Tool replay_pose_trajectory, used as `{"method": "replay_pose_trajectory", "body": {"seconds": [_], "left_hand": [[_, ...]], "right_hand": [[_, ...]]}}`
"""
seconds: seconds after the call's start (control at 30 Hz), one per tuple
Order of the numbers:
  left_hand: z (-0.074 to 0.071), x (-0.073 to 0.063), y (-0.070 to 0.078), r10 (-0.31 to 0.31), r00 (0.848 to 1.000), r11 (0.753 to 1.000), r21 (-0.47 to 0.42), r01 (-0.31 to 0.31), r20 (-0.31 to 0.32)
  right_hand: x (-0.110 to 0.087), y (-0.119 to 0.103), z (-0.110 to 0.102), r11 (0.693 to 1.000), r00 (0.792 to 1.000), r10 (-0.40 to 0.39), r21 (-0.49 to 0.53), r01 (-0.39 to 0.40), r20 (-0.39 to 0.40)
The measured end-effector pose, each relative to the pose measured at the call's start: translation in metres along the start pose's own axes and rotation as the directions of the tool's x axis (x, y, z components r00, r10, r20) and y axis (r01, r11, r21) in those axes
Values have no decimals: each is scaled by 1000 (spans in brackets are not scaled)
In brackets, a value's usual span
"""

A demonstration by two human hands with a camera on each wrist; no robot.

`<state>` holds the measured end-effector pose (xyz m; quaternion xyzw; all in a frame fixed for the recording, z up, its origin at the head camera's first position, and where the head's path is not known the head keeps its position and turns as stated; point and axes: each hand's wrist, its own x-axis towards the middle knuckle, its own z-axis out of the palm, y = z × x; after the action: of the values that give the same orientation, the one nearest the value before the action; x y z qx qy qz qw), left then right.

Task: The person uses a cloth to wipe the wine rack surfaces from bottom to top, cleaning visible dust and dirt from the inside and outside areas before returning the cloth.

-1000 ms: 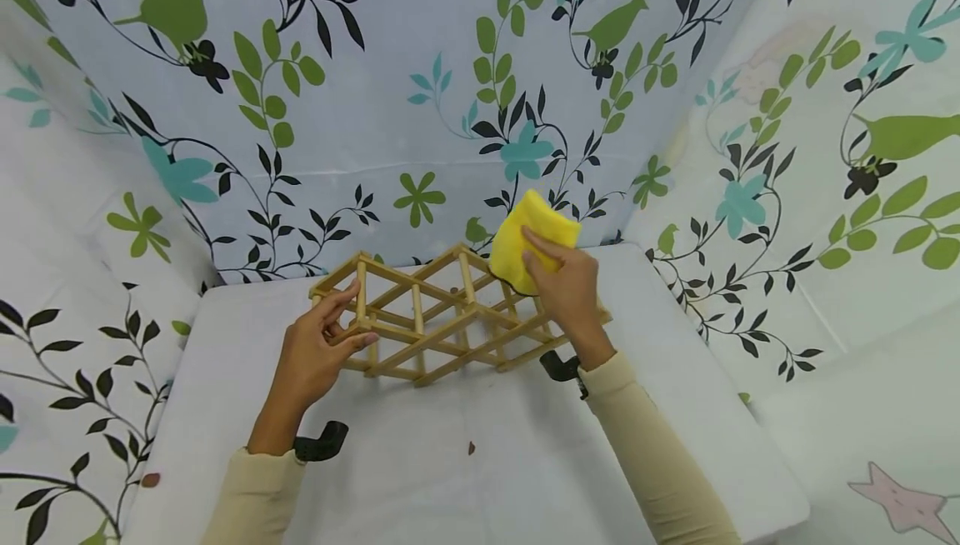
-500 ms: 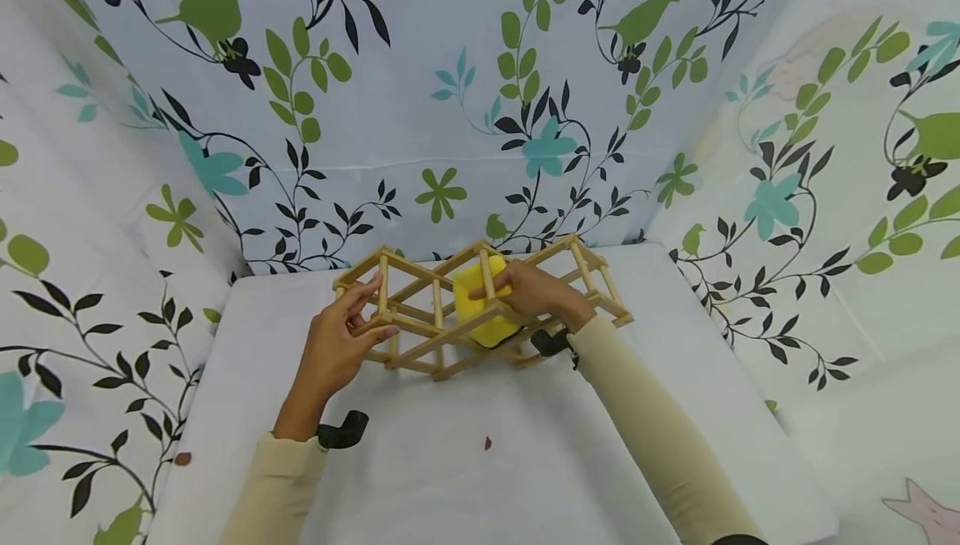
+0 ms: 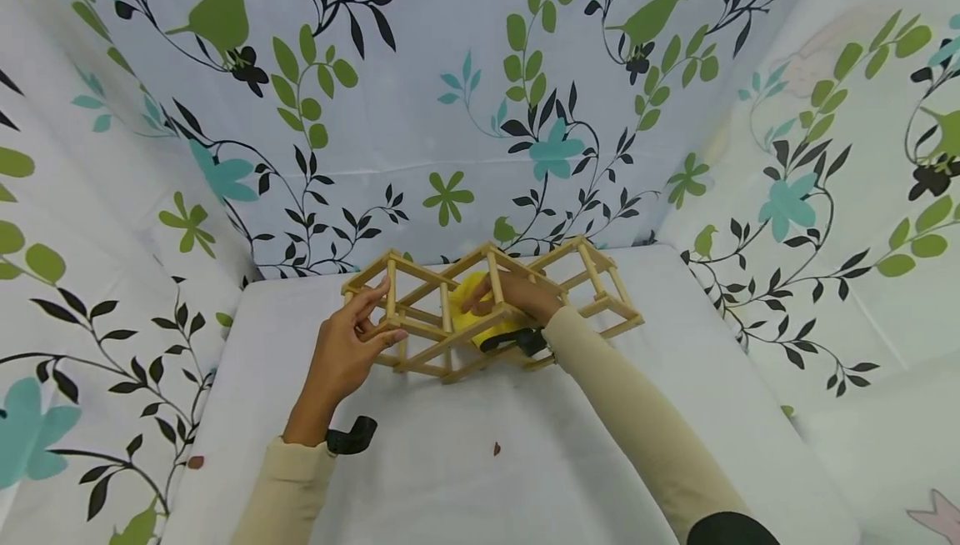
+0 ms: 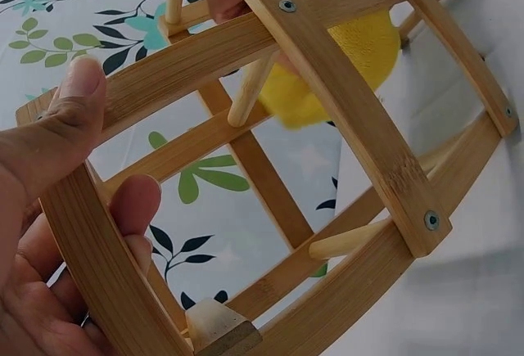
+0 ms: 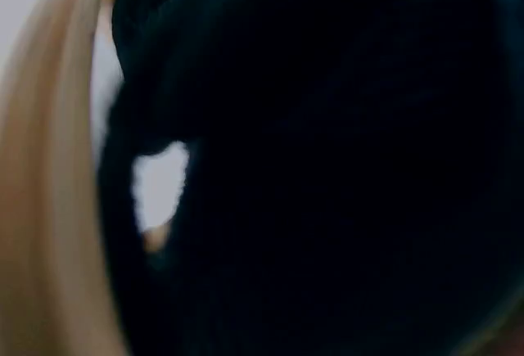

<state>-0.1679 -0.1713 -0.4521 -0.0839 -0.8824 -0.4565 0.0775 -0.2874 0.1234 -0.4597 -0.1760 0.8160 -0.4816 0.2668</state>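
Observation:
A lattice rack of light wooden slats and dowels [image 3: 423, 331], like a folding wine rack, stands tilted on the white table. My left hand [image 3: 343, 357] grips its left end, thumb along one slat and fingers curled behind, as the left wrist view shows close up. Reaching in among the bars from the right, my right hand [image 3: 528, 297] holds a yellow cloth [image 4: 360, 53] with a dark side. The cloth lies against the middle bars, partly hidden behind them. Dark, blurred fabric [image 5: 327, 209] fills most of the right wrist view, beside a strip of wood.
The white tabletop [image 3: 450, 462] stretches toward me in front of the rack. A small brown fleck [image 3: 497, 448] lies on it. Close behind and at both sides hangs patterned fabric [image 3: 390, 112] with leaves and birds. Both wrists carry black camera mounts.
My right hand has brought the cloth down and left from above the rack to its middle bars, reaching further inside. The left hand keeps its grip. The head view has shifted slightly.

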Motion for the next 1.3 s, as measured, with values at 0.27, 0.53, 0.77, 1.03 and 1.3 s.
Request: {"method": "replay_pose_trajectory", "body": {"seconds": [0.27,0.53,0.77,1.03,1.3], "left_hand": [[1,0,0,4,1000,1000,6,-4,-3],[1,-1,2,7,1000,1000,15,-7,9],[1,-1,2,-6,1000,1000,28,6,-12],[1,-4,2,7,999,999,43,-5,-38],[6,-3,5,-2,1000,1000,25,3,-27]], "right_hand": [[3,4,-2,995,997,-22,-97,28,69],[3,5,-3,992,993,-69,-99,78,94],[0,3,-7,982,998,5,-189,7,61],[-39,-10,-49,949,987,-142,-274,157,76],[-97,-2,-31,931,785,-360,-251,266,-504]]}}
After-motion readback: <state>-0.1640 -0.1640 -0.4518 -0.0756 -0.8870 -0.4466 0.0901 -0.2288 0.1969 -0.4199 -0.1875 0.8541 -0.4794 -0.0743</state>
